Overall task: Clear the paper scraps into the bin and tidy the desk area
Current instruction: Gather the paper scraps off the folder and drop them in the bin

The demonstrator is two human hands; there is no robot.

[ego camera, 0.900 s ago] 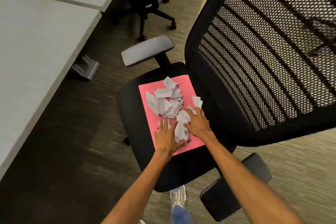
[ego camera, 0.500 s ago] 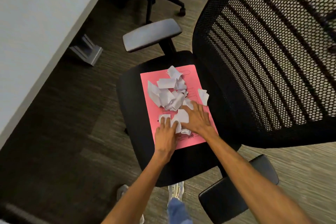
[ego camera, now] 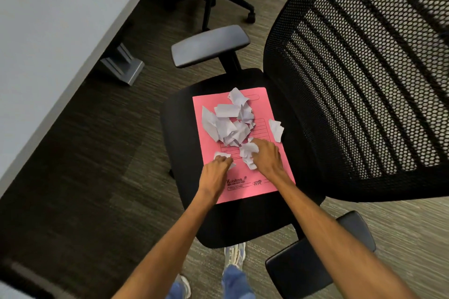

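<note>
- An office floor of dark striped carpet (ego camera: pixel 92 177); a pale grey worktop (ego camera: pixel 48 39) runs along the left edge, its metal foot (ego camera: pixel 122 65) standing on the carpet; a second office chair's wheeled base (ego camera: pixel 218 0) shows at the top.
- A black office chair fills the middle, its seat (ego camera: pixel 243 223) facing the camera, its mesh backrest (ego camera: pixel 364 85) rising to the right; one padded armrest (ego camera: pixel 210 45) sits at the far side, the other armrest (ego camera: pixel 318 255) near the camera.
- A pink folder (ego camera: pixel 260 184) lies flat on the seat, printed lettering at its near end.
- The paper scraps (ego camera: pixel 230 124) are heaped on the folder's far half; one loose scrap (ego camera: pixel 276 130) rests at the folder's right edge, just beside the heap.
- The left hand (ego camera: pixel 216 175) rests on the folder's near left part, fingers (ego camera: pixel 222 159) curled down on a small white scrap (ego camera: pixel 218 155).
- The right hand (ego camera: pixel 267 160) lies just beside it, fingers bunched on a crumpled scrap (ego camera: pixel 247 154) at the heap's near edge.
- Blue trouser legs (ego camera: pixel 237 281) and a pale shoe (ego camera: pixel 234 253) show below the seat.
</note>
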